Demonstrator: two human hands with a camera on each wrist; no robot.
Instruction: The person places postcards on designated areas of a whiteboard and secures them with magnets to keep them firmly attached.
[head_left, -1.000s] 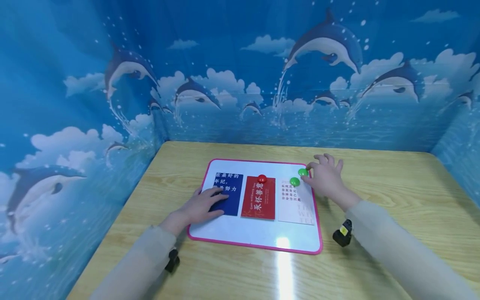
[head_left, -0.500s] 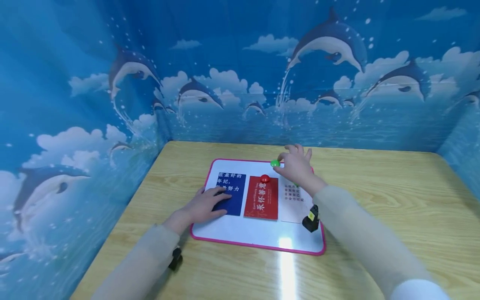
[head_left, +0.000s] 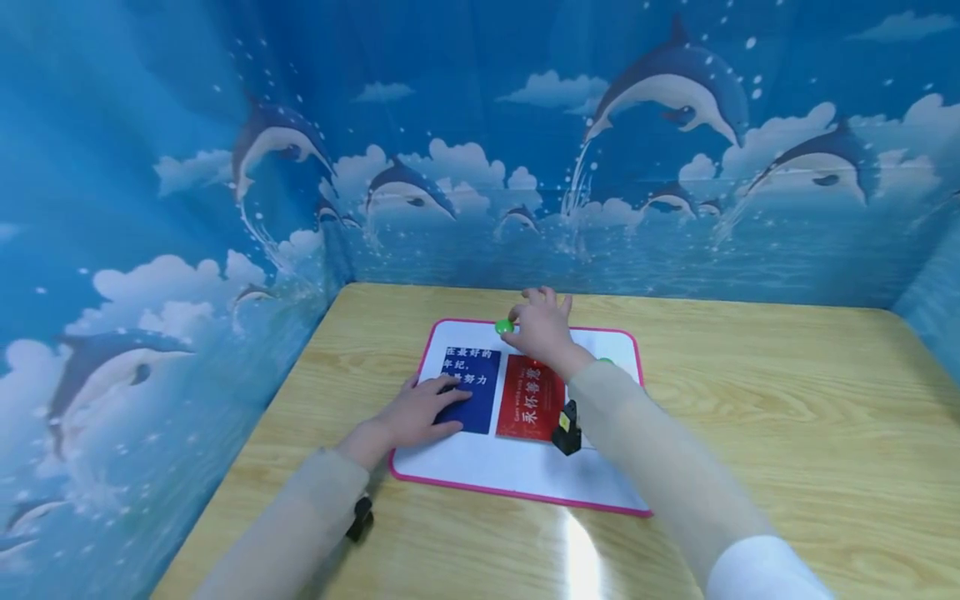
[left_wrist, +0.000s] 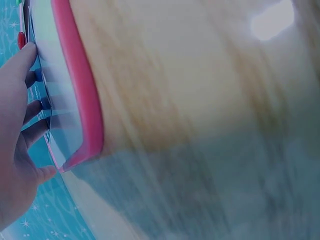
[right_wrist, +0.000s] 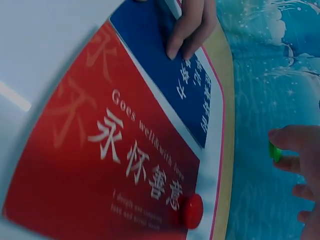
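A whiteboard (head_left: pixel 465 463) with a pink rim lies on the table. My right hand (head_left: pixel 544 332) pinches a round green magnet (head_left: pixel 504 327) between thumb and index finger, over the board's far edge above the blue card (head_left: pixel 484 405). The right wrist view shows this green magnet (right_wrist: pixel 274 151) at the fingertips, apart from the board. My left hand (head_left: pixel 417 413) rests on the blue card's left side, fingers extended. Beside it lies a red card (head_left: pixel 525 410), held by a red magnet (right_wrist: pixel 192 211) at its top; my right hand hides that magnet in the head view.
Another green magnet (head_left: pixel 606 361) shows just past my right sleeve, which covers most of a white card. The wood-grain table (head_left: pixel 757 392) extends to the right. A blue dolphin-print curtain (head_left: pixel 465 225) stands behind and to the left.
My right hand has lifted one green magnet off the board's top right corner and carried it left, past the red card to above the blue card. My left hand has stayed in place.
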